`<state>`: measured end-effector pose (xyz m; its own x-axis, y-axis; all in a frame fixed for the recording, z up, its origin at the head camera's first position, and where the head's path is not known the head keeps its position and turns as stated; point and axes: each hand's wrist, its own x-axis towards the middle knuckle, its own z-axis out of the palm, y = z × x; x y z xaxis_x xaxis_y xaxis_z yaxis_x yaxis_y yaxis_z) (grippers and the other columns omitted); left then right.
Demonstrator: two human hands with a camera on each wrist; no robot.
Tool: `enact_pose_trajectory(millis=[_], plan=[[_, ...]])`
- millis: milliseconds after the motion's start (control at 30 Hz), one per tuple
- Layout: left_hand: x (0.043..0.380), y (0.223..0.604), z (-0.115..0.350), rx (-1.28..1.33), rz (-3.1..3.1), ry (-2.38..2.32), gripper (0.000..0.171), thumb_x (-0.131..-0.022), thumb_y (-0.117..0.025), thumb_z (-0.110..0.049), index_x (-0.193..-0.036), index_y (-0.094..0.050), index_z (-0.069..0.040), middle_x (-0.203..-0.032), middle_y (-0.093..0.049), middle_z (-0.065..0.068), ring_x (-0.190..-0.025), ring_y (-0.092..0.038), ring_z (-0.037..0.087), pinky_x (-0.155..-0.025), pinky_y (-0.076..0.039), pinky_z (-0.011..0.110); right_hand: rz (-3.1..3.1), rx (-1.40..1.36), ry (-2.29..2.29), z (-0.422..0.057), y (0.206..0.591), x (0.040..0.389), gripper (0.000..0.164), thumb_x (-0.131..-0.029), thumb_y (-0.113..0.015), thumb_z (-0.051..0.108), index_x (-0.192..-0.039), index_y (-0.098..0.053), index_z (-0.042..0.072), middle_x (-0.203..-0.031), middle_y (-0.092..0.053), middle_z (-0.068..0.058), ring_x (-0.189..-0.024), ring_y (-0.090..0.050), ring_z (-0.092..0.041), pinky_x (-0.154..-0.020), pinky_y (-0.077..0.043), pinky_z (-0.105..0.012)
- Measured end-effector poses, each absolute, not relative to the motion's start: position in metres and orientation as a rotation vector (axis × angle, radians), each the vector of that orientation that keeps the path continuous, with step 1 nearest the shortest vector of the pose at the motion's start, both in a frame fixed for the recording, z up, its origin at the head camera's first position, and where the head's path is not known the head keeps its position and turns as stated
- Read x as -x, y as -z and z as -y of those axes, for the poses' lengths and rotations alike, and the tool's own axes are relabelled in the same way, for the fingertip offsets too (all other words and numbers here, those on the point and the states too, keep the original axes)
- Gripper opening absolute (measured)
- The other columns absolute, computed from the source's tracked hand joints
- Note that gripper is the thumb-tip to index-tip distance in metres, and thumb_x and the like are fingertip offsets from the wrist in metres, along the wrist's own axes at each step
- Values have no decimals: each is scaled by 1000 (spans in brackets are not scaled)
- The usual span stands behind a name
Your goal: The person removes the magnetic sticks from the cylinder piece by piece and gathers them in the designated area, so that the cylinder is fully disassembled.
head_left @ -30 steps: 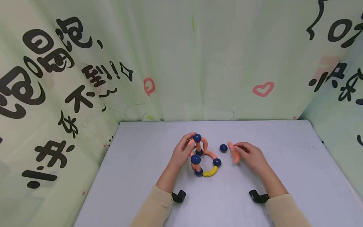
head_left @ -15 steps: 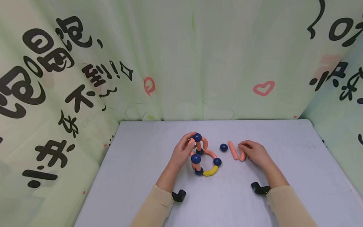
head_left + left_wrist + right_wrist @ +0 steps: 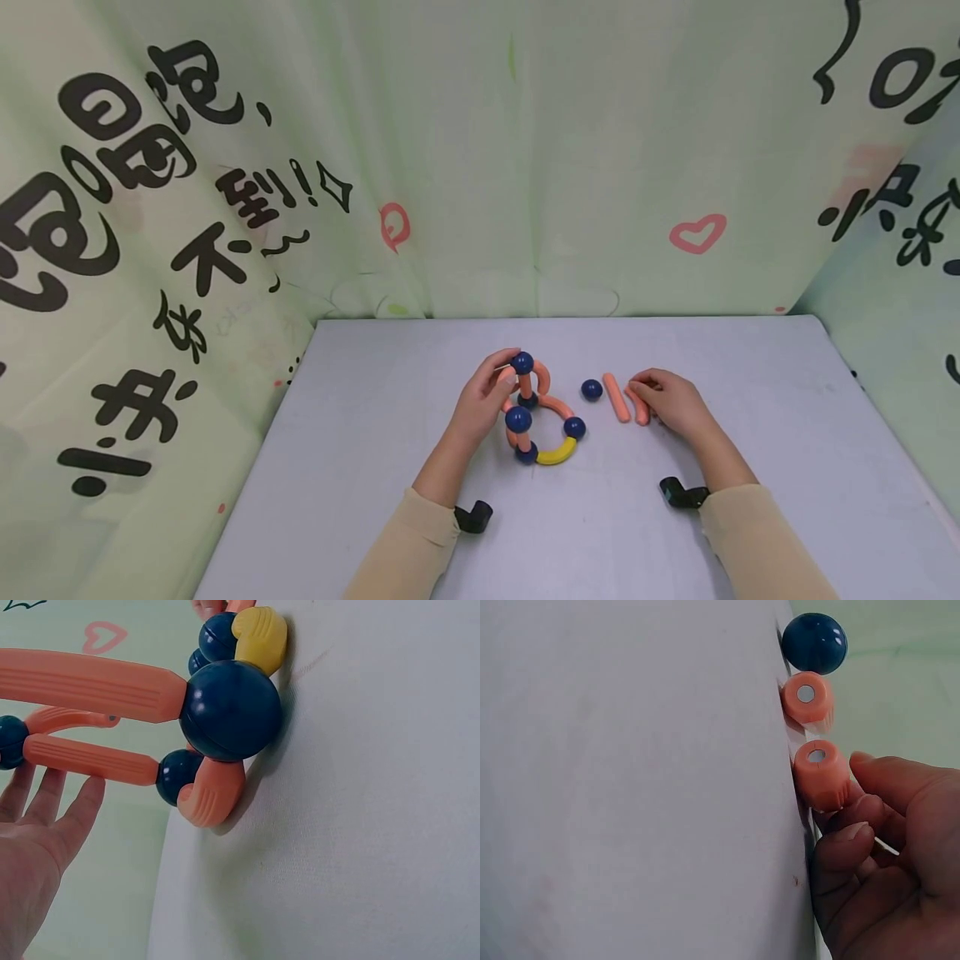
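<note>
Left of the table's middle stands a frame of magnetic rods and balls [image 3: 518, 419], with dark blue balls, orange rods and one yellow curved rod [image 3: 557, 455]. My left hand [image 3: 476, 404] holds it near its top ball; in the left wrist view the fingertips [image 3: 91, 791] lie against an upright orange rod. My right hand [image 3: 671, 404] pinches an orange curved magnetic rod [image 3: 642, 411] low at the table, thumb on one side and fingers on the other. Beside that piece lies a straight orange rod [image 3: 617, 397], then a loose blue ball [image 3: 592, 390].
A white table [image 3: 375, 500] carries everything. Behind it and at both sides hang pale green curtains [image 3: 600, 167] with black writing and pink drawings. Each wrist wears a black camera mount [image 3: 474, 517].
My right hand let go of the straight orange rod, leaving it on the table, and moved right to the curved rod, which has since shifted slightly left. The left hand and frame stay put.
</note>
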<state>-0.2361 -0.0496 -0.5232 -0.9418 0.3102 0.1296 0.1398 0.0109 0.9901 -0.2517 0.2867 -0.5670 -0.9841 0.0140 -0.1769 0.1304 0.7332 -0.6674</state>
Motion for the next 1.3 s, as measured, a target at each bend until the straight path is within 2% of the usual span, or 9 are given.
enact_pose_trajectory(millis=[267,367,600,733,833,1000,1167,1300], plan=[[236,523,49,-452,-2135,-2074,38,-103,-52,-32,-140,-52,-27,-141,-55,-1,-133,-52,24,-107,-47,40,-2766,-145,1092,-285,564,250,38,-102,-53,35,-126,-61,7,-103,-64,-13,-74,-57,-19,-62,-48,-30],[236,522,49,-449,-2135,-2076,37,-103,-53,-33,-139,-52,-28,-141,-56,-2,-132,-52,24,-107,-47,40,-2779,-153,1080,-283,560,247,42,-102,-52,39,-127,-60,8,-108,-63,-14,-81,-57,-22,-65,-47,-29],[235,520,48,-422,-2159,-2045,38,-103,-51,-25,-142,-51,-26,-144,-54,-4,-135,-50,21,-110,-44,45,-2866,-109,1112,-272,543,235,48,-102,-49,45,-128,-59,7,-125,-58,-16,-102,-53,-30,-76,-46,-34],[236,521,48,-435,-2132,-2068,38,-104,-51,-25,-141,-51,-25,-143,-54,-3,-135,-50,24,-108,-46,42,-2877,-45,1181,-254,527,226,44,-101,-51,44,-126,-62,9,-116,-61,-12,-91,-52,-26,-69,-46,-32],[236,522,48,-429,-2136,-2063,38,-104,-51,-25,-142,-50,-24,-143,-53,-4,-136,-49,24,-109,-45,42,-2837,35,1240,-234,517,216,38,-100,-55,43,-123,-64,14,-102,-62,-8,-78,-51,-22,-61,-45,-28],[237,524,48,-421,-2177,-2024,39,-103,-51,-28,-142,-50,-27,-145,-52,-6,-136,-48,22,-111,-42,48,-2775,335,1340,-196,506,197,29,-97,-62,35,-119,-67,17,-83,-60,-1,-63,-50,-17,-54,-43,-25],[238,525,48,-467,-2152,-2058,38,-104,-51,-24,-142,-50,-24,-145,-52,-1,-134,-51,23,-110,-44,45,-2656,590,1411,-163,503,183,36,-94,-67,36,-126,-64,21,-84,-62,3,-60,-49,-10,-51,-43,-23],[238,524,48,-477,-2132,-2072,38,-104,-51,-25,-142,-50,-23,-144,-52,0,-134,-52,21,-109,-46,41,-2586,641,1451,-145,503,176,42,-91,-71,34,-131,-58,27,-71,-55,1,-57,-48,-8,-49,-41,-23]])
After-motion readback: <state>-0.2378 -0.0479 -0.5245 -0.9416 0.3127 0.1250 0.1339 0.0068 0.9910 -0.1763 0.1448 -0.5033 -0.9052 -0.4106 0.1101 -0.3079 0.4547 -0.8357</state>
